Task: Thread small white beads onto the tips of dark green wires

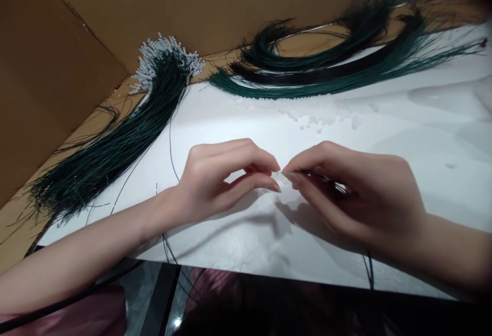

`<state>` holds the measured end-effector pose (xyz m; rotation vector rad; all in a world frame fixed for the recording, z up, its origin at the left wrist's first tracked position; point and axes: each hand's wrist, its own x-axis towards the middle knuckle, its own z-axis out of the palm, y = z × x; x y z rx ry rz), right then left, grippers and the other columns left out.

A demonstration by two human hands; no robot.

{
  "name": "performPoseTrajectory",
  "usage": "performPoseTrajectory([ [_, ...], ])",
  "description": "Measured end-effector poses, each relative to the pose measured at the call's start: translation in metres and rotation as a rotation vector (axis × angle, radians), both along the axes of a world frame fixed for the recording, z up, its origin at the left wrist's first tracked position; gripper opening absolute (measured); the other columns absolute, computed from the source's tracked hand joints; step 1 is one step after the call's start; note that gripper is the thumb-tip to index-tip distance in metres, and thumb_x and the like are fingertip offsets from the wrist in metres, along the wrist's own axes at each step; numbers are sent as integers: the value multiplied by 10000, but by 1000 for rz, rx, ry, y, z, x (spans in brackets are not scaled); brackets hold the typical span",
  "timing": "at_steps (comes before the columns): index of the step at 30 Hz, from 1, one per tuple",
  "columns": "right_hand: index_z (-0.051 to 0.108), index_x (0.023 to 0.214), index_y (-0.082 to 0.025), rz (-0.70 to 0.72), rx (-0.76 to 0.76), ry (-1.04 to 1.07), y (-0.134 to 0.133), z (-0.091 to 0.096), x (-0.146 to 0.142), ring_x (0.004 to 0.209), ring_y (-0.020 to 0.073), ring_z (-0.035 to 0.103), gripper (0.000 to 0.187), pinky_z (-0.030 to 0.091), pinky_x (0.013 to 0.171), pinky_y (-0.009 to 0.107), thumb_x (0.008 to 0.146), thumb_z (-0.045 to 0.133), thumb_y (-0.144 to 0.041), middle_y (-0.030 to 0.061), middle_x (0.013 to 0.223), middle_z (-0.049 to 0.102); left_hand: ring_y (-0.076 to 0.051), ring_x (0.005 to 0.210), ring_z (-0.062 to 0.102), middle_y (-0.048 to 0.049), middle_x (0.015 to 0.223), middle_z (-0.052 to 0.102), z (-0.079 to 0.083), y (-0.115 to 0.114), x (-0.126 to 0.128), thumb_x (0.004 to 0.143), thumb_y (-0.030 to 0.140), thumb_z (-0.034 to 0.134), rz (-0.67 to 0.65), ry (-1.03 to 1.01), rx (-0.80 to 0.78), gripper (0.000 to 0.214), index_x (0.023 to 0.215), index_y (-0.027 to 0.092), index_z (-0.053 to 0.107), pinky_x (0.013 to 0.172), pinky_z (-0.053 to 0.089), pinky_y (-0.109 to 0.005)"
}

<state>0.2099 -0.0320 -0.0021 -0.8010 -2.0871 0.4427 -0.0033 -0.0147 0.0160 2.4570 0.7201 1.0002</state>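
My left hand (pixel 226 174) and my right hand (pixel 346 192) meet fingertip to fingertip over a white sheet (pixel 423 136). The left thumb and forefinger pinch a tiny pale bead (pixel 277 174). In my right hand a few thin dark green wires (pixel 326 176) are pinched, their tips pointing at the bead; the wires run back under the palm and off the near edge. Both hands are closed in a pinch.
A bundle of green wires tipped with white beads (pixel 154 95) lies at the left on cardboard (pixel 57 69). Bare green wire bundles (pixel 326 64) curve along the back. Loose clear beads (pixel 319 118) are scattered behind the hands. A dark edge runs along the near side.
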Motion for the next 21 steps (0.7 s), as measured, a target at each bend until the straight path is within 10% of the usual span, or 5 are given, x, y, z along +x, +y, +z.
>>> performPoseTrajectory([
  [13, 573, 907, -229, -96, 190, -85, -3, 1, -1, 419, 53, 431, 194, 321, 415, 244, 855, 586, -43, -63, 692, 645, -87, 662, 658, -27, 767, 706, 1, -3, 6, 798, 133, 744, -21, -164, -229, 98, 874, 120, 684, 617, 561, -182],
  [21, 577, 918, -217, -84, 175, -76, -3, -1, 0, 447, 60, 458, 205, 313, 434, 251, 854, 573, -22, -46, 695, 641, -119, 683, 667, -34, 791, 715, -3, -2, 6, 822, 171, 727, 9, -151, 4, 72, 885, 169, 691, 620, 567, -243],
])
